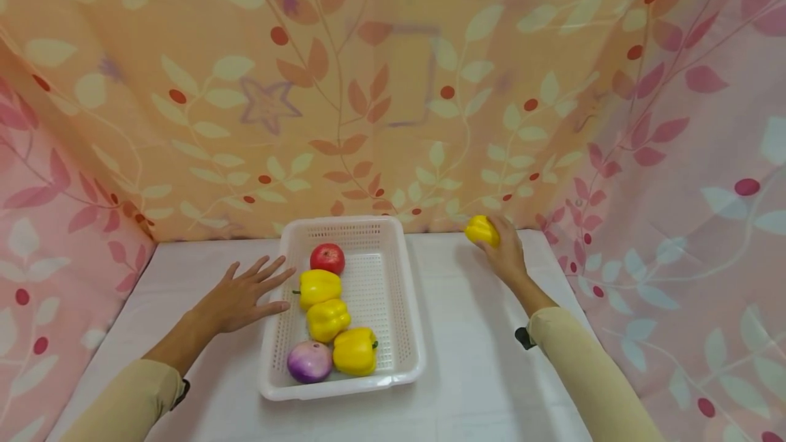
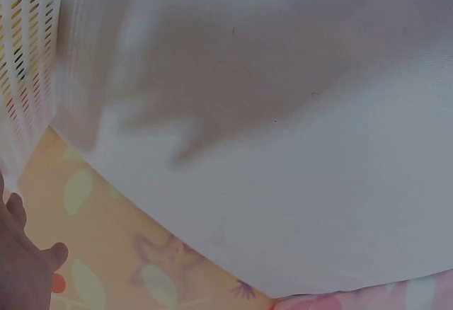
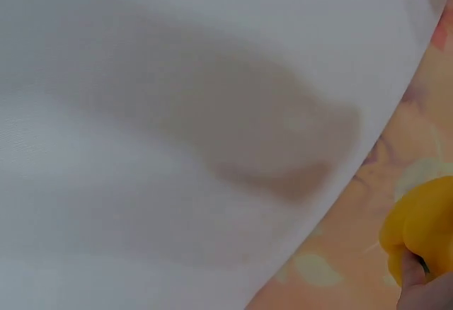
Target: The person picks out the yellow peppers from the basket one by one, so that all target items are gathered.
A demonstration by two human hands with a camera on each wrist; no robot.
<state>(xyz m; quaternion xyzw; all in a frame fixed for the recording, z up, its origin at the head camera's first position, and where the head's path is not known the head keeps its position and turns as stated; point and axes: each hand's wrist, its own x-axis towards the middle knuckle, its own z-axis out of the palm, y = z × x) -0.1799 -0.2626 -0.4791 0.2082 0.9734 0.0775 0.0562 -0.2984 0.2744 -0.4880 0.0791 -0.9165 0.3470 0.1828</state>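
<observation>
Head view: right hand (image 1: 508, 254) pinched a yellow pepper (image 1: 481, 230) near the desk's (image 1: 460, 340) back edge; left hand (image 1: 241, 300) was spread.

An orange leaf-patterned curtain (image 1: 393, 94) with a purple star (image 1: 268, 105) hangs beyond the white counter (image 1: 460, 346), between a left pink drape (image 1: 55, 244) and a right pink drape (image 1: 688, 244).

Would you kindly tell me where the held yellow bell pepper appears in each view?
Head: yellow bell pepper, right of centre, in the right hand.
Left wrist: not in this picture.
Right wrist: lower right, cut off by the edge.
Shared landmark: the white tabletop meeting the floral fabric.
</observation>
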